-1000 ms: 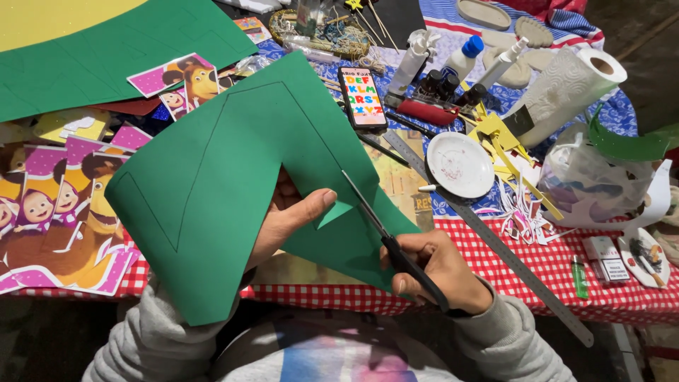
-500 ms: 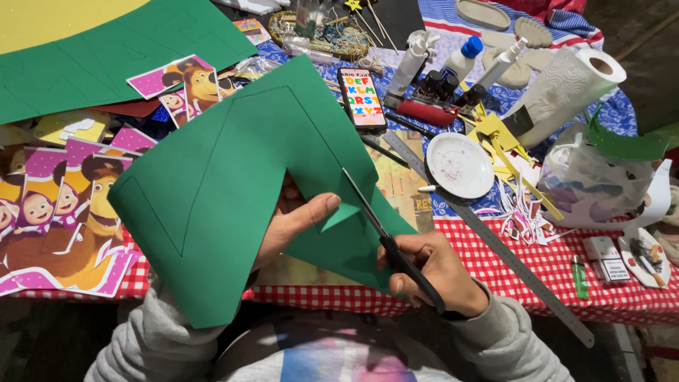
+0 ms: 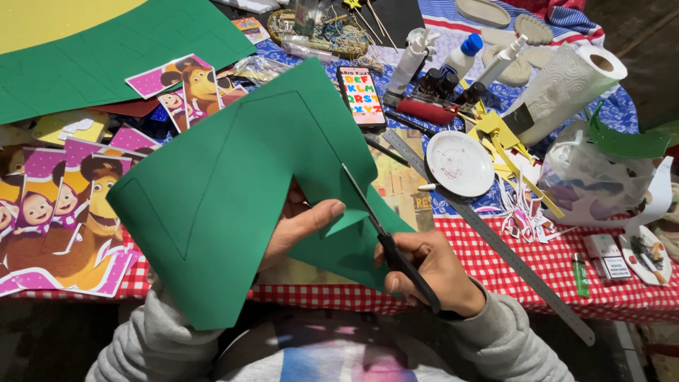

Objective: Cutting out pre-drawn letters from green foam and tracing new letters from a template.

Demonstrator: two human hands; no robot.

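My left hand (image 3: 300,228) holds a large green foam sheet (image 3: 219,191) from underneath, thumb on top near the cut. A pencil outline runs across the sheet. My right hand (image 3: 431,272) grips black scissors (image 3: 385,240), whose blades reach up into the sheet along a cut line. A smaller green flap hangs between the two hands, below the scissors.
Cartoon character cut-outs (image 3: 64,212) lie at left. A long metal ruler (image 3: 495,247), a white plate (image 3: 460,163), a phone (image 3: 361,95), glue bottles (image 3: 463,56), a paper towel roll (image 3: 566,85) and a plastic bag (image 3: 601,180) crowd the red checked tablecloth (image 3: 552,276). Another green sheet (image 3: 106,56) lies far left.
The scissors have advanced slightly up the cut in the green sheet; my left thumb shifted a little along the sheet's edge.
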